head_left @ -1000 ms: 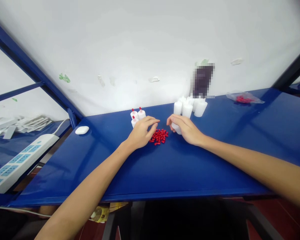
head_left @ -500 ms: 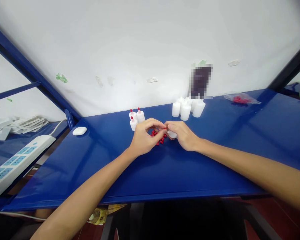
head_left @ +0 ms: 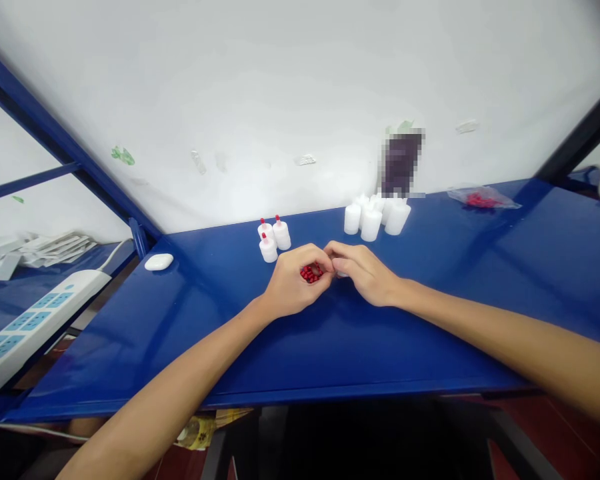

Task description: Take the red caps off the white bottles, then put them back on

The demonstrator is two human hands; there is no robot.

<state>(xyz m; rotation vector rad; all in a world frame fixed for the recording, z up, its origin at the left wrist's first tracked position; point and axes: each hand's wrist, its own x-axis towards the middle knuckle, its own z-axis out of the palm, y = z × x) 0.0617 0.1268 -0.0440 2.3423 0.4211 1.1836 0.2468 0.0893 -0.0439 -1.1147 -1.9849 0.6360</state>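
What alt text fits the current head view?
A person's left hand meets the right hand, which holds a mostly hidden white object, beside red pieces on a blue table. Behind stand three red-tipped white bottles, left, and more white bottles, right.

A white wall (head_left: 260, 87) with stuck scraps (head_left: 305, 160) backs the glossy blue counter (head_left: 380, 353); blue post (head_left: 45, 123) left, red floor (head_left: 550, 433) below.

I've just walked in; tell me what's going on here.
A person's left hand and right hand meet at the fingertips over the blue table. The right grip holds a mostly hidden white object. Red caps show through the left hand's curled fingers. Three red-tipped bottles stand at left; white bottles stand farther right, near the wall.
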